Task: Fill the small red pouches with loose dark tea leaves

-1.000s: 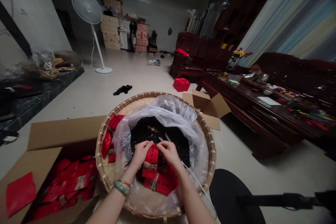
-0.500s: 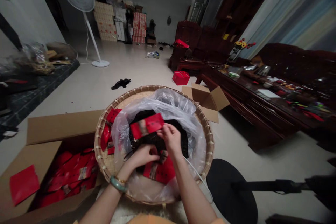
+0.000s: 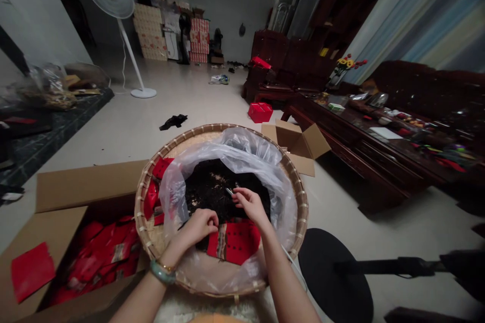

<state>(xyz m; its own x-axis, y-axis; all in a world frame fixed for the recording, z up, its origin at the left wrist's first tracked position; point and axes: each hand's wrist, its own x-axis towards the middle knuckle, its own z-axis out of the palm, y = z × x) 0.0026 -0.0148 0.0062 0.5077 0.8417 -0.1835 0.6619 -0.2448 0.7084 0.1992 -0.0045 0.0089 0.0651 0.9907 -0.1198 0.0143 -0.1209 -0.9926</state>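
A round bamboo basket (image 3: 302,197) holds a clear plastic bag (image 3: 172,174) with dark, dry, loose material (image 3: 212,171) in it. Between the fingertips of my right hand (image 3: 250,204), above this material, is a small silvery metal tool (image 3: 229,192); its exact kind is unclear. My left hand (image 3: 202,223) is curled closed at the upper left edge of red printed packets (image 3: 242,245) lying on the bag's near side. What its fingers pinch is hidden. More red packets (image 3: 151,199) are tucked between bag and basket on the left.
An open cardboard box (image 3: 93,186) full of red packets stands at the left, one red packet (image 3: 33,271) on its flap. Another open box (image 3: 308,146) sits beyond the basket. A black round stand base (image 3: 335,277) is at right, near a dark wooden table (image 3: 352,146). A white fan (image 3: 143,93) stands farther back.
The red packet raised in my right hand is no longer up there; that hand now has the silvery tool. My left hand has shifted slightly left. More of the red packets below shows.
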